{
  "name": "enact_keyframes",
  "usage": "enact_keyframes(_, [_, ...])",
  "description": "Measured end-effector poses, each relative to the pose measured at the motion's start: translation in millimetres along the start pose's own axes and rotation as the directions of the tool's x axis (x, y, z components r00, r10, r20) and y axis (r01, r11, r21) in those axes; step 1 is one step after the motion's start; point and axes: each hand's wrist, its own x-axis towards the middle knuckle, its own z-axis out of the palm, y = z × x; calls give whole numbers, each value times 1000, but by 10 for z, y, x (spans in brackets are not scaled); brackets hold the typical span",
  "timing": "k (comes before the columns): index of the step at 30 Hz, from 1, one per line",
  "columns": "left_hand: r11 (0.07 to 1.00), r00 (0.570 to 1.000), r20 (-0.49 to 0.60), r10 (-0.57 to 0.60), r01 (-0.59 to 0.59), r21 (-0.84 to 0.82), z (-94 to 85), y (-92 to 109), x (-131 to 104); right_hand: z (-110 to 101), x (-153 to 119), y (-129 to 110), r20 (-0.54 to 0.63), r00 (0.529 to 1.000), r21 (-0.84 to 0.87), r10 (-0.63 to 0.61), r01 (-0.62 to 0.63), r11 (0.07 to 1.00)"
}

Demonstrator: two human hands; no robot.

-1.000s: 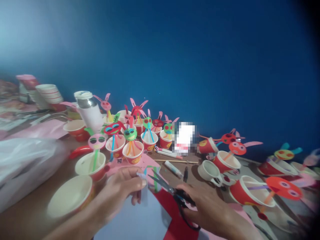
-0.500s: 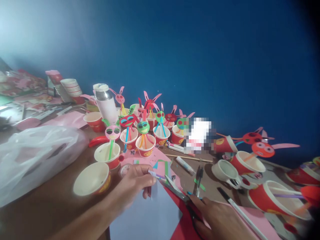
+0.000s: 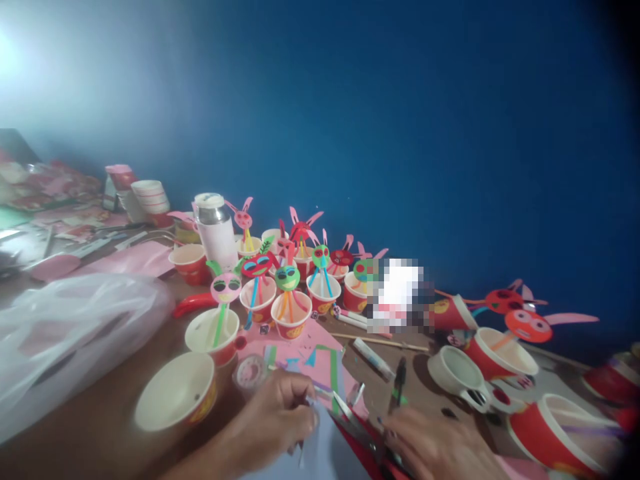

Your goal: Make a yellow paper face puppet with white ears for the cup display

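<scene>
My left hand (image 3: 285, 417) is closed in a pinch on a small strip of pale paper, only partly visible between the fingertips. To its right, my right hand (image 3: 425, 440) grips a pair of scissors (image 3: 361, 430) by the handles. The blades point up and left toward the paper and look slightly apart. Beneath both hands lie a pale lilac sheet (image 3: 327, 457) and a red sheet. A roll of clear tape (image 3: 250, 372) rests just beyond my left hand, and a black pen (image 3: 400, 377) is beside my right fingers.
Several red paper cups with paper bunny faces on straws, such as a green-faced one (image 3: 287, 279), stand ahead. A white plastic bag (image 3: 85, 333) fills the left. A bottle (image 3: 216, 233), a white mug (image 3: 457, 373), a glue stick (image 3: 374, 359) and a blue wall (image 3: 350, 120) surround them.
The view has tilted upward, so the table things and both hands sit lower in it. My left hand still pinches the paper and my right hand still holds the scissors.
</scene>
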Motion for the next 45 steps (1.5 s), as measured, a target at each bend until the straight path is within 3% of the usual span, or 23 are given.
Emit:
enact_keyframes(4, [1000,996,89,-18,18,9,14,-19,17,-390,279,-316,-50,999,366,16,4,931])
enact_keyframes(8, [999,985,169,-32,26,39,-3,-69,44,-339,472,-432,-19,1000,617,-9,19,787])
enact_keyframes(14, [997,983,186,-9,-5,71,25,-146,61,-170,489,-467,18,999,688,-32,11,726])
enact_keyframes(18, [997,984,179,-8,-7,80,60,-107,36,-146,482,-467,43,998,686,-56,11,727])
enact_keyframes(20, [998,983,182,-8,-5,70,49,-74,25,-126,484,-447,55,998,734,-25,-24,678])
enact_keyframes(22, [1000,990,140,27,-24,-20,19,-61,29,-99,496,-426,51,997,825,62,-77,560])
enact_keyframes(25, [937,994,-75,81,-101,-334,-16,-110,82,-47,533,-417,63,965,960,254,-128,250])
enact_keyframes(27, [853,985,-172,31,-116,-509,12,-175,136,1,566,-433,60,934,994,351,-89,66])
enact_keyframes(29, [820,987,-160,-4,-89,-566,91,-234,179,61,594,-468,18,911,999,412,-2,-38])
enact_keyframes(32, [836,987,-162,-23,-70,-545,253,-259,187,154,611,-551,-21,899,986,437,91,-141])
enact_keyframes(37, [815,968,-252,21,-162,-556,392,-178,132,251,583,-698,2,926,957,377,108,-271])
enact_keyframes(45, [777,954,-300,11,-197,-597,444,-122,99,284,560,-751,-3,923,962,385,107,-250])
